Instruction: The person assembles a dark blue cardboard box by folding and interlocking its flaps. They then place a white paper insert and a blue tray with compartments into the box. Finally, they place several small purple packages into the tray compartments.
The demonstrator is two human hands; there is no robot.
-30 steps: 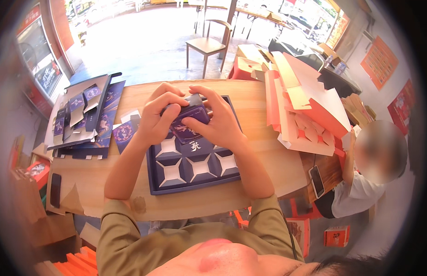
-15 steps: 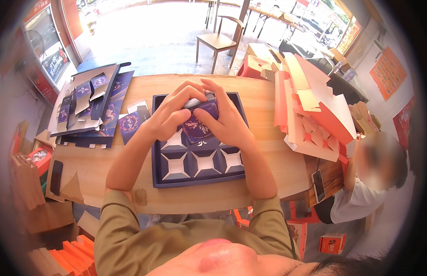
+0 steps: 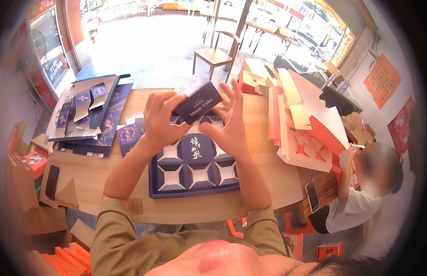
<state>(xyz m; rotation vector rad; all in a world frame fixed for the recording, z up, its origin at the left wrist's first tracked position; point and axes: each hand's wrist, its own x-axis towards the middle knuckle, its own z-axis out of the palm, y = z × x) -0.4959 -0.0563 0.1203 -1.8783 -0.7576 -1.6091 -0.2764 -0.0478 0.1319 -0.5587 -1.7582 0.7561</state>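
My left hand (image 3: 162,120) grips a small dark-blue carton (image 3: 198,103) by its left side, thumb below and fingers on top. The carton is raised and tilted, showing a side with pale print. To its right, my right hand (image 3: 231,128) is open, its fingers spread upward and its thumb near the carton's lower edge; whether it touches the carton I cannot tell. Beneath both hands lies a shallow dark-blue gift box (image 3: 195,192) with white-lined square compartments around a printed centre panel (image 3: 196,148). The hands and carton hide its far compartments.
Flat dark-blue packaging and folded cartons (image 3: 87,112) lie at the table's left, a phone (image 3: 52,182) near its left edge. Orange-and-white boxes (image 3: 310,124) are stacked on the right, near another phone (image 3: 312,196) and a seated person (image 3: 358,207). A chair (image 3: 215,56) stands beyond the table.
The small carton has turned from its patterned face to a side with pale print. My right hand has come away from its face and spread open. The view has shifted slightly.
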